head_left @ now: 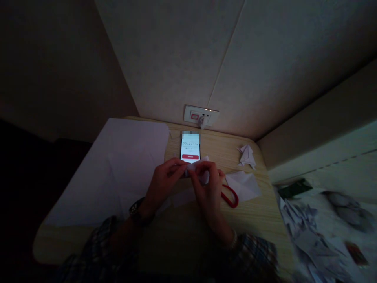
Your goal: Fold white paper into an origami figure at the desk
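On the screen [186, 151] of the phone [190, 147], which is set near the middle of the back edge of the worktop [265, 220], the digits "00:27:3" [190, 144] are displayed, followed by an unclear last figure, while the lettering on the red bar [185, 157] below is blurred.

We're in a dim room corner here, home or guest room too close to call, with faintly patterned walls [176, 63], a round-cornered wood-grain table [220, 147] right up against them and a wall socket [194, 110] just above!
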Motion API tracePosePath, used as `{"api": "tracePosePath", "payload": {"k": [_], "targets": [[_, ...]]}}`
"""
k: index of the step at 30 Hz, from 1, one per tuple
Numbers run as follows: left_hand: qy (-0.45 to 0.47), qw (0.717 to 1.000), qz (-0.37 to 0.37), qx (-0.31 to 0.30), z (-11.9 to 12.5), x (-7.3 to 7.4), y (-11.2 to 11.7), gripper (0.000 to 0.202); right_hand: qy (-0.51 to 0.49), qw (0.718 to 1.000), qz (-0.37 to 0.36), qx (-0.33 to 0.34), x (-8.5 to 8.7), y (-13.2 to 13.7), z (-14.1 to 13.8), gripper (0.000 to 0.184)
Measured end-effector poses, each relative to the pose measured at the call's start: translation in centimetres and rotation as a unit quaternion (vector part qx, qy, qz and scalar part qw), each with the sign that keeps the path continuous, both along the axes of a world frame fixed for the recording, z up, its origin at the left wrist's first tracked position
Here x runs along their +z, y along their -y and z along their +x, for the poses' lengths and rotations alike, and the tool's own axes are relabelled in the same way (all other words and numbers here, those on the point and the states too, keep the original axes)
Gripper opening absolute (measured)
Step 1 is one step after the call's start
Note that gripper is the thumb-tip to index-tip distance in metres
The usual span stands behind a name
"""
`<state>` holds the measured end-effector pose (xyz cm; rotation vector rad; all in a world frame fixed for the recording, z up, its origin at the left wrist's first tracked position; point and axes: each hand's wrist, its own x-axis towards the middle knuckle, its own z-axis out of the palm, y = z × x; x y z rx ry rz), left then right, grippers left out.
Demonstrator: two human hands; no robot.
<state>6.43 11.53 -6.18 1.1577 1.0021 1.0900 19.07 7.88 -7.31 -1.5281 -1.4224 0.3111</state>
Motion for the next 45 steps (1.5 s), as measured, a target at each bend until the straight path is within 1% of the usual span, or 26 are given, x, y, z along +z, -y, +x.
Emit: {"api": "tracePosePath", "payload": {"k": [2, 5, 7, 9, 11, 13, 16, 19, 21, 23, 25, 28, 33, 38, 41, 43, 45], "targets": [[-0.014, 1.0, 0.001, 0.01, -0.1, 0.1, 0.1, 0.02, 0.0, 1.0, -0.003, -0.004, 0.0, 0.0, 0.1, 0.006], [-0.032, 0.999, -0.003, 0.015, -0.1, 0.4, 0.1, 0.022, 0.011, 0.999, 0.009, -0.029, 0.1, -0.1, 0.4, 0.017], [-0.032, 0.999, -0.008, 0.007, -0.1, 0.5, 0.1, 0.024, 0.02, 0.998, 0.032, -0.042, 0.1, -0.3, 0.5, 0.025], [-0.029, 0.999, -0.016, -0.004, -0.2, 0.6, 0.1, 0.025, 0.024, 0.997, 0.054, -0.042, 0.1, -0.4, 0.6, 0.031], [-0.03, 0.999, -0.023, -0.008, -0.3, 0.6, 0.1, 0.024, 0.02, 0.998, 0.056, -0.037, 0.0, -0.5, 0.7, 0.037], [-0.039, 0.999, -0.022, -0.003, -0.4, 0.7, 0.0, 0.021, 0.002, 0.999, 0.035, -0.035, -0.1, -0.5, 0.6, 0.042], [-0.057, 0.998, -0.012, 0.013, -0.6, 0.9, -0.1, 0.019, -0.061, 0.997, -0.023, -0.029, -0.2, -0.6, 0.6, 0.054], [-0.058, 0.998, -0.01, 0.029, -1.0, 1.0, -0.5, 0.021, -0.16, 0.984, -0.081, 0.013, -0.2, -0.7, 0.8, 0.066], [-0.053, 0.998, -0.015, 0.037, -1.2, 1.0, -0.8, 0.023, -0.225, 0.964, -0.126, 0.055, -0.2, -0.9, 0.9, 0.062], [-0.05, 0.998, -0.012, 0.043, -1.5, 0.9, -1.1, 0.024, -0.274, 0.942, -0.176, 0.084, -0.3, -1.1, 1.1, 0.048], [-0.051, 0.998, -0.004, 0.047, -1.6, 0.8, -1.3, 0.023, -0.304, 0.924, -0.211, 0.094, -0.4, -1.2, 1.2, 0.038], [-0.052, 0.998, 0.004, 0.043, -1.6, 0.5, -1.4, 0.023, -0.338, 0.909, -0.228, 0.091, -0.5, -1.2, 1.2, 0.035], [-0.038, 0.999, -0.017, 0.011, -1.2, 0.1, -1.4, 0.035, -0.368, 0.9, -0.222, 0.077, -0.4, -1.3, 1.1, 0.032], [-0.062, 0.997, -0.007, 0.042, -1.3, -0.2, -1.4, 0.034, -0.362, 0.901, -0.223, 0.083, -0.5, -1.4, 1.1, 0.028], [-0.046, 0.998, -0.015, 0.048, -1.2, -0.4, -1.5, 0.033, -0.365, 0.901, -0.218, 0.087, -0.5, -1.3, 1.1, 0.023], [-0.029, 0.999, -0.025, 0.034, -1.0, -0.6, -1.6, 0.036, -0.374, 0.9, -0.209, 0.084, -0.4, -1.2, 1.0, 0.023], [-0.029, 0.999, -0.04, -0.013, -0.9, -0.8, -1.6, 0.038, -0.384, 0.899, -0.197, 0.077, -0.4, -1.1, 1.0, 0.024]]}}
